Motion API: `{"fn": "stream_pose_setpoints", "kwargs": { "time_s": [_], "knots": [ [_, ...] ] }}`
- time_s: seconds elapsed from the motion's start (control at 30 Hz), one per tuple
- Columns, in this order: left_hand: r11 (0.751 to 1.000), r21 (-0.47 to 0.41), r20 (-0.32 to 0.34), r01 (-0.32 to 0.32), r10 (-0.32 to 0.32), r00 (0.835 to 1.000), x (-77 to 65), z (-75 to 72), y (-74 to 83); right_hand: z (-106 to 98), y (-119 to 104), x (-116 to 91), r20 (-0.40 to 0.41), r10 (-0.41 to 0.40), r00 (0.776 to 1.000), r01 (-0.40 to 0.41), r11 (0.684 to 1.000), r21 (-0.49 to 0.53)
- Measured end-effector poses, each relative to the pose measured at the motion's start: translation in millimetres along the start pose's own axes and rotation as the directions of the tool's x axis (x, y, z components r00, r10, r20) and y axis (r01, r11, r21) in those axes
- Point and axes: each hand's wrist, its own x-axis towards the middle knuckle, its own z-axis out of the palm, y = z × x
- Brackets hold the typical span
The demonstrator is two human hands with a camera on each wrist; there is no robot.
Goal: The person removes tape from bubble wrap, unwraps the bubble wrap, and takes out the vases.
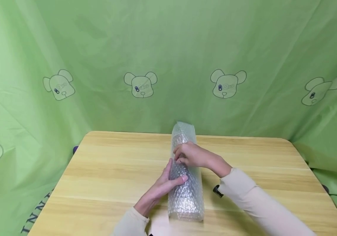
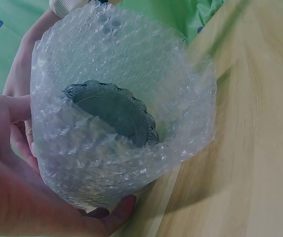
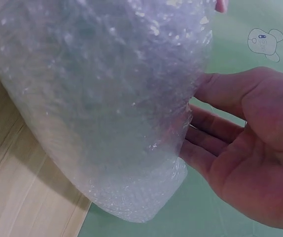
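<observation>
A long roll of clear bubble wrap [image 1: 186, 201] lies lengthwise on the table. In the left wrist view, its open end shows a glass piece [image 2: 117, 112] with a scalloped, ridged rim; the wrap hides the rest of it. My left hand [image 1: 163, 187] grips the roll from the left, thumb across the top and fingers down the side. Farther up the roll, my right hand [image 1: 192, 155] pinches the edge of the wrap between thumb and curled fingers, as the right wrist view also shows.
The wood-grain table [image 1: 115, 170] extends to both sides of the roll. A green curtain [image 1: 171, 39] printed with bear heads hangs behind and beside it. A small black device [image 1: 218, 191] sits under the right cuff.
</observation>
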Motion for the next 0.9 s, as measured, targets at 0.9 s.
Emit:
{"fn": "stream_pose_setpoints", "kwargs": {
  "time_s": [0.9],
  "knots": [
    [0.998,-0.039,0.052,-0.041,0.043,0.998,2.0,-0.3,-2.9,2.1,4.9,-22.6,-0.144,0.019,0.989,-0.005,0.995,0.098]
  ]
}}
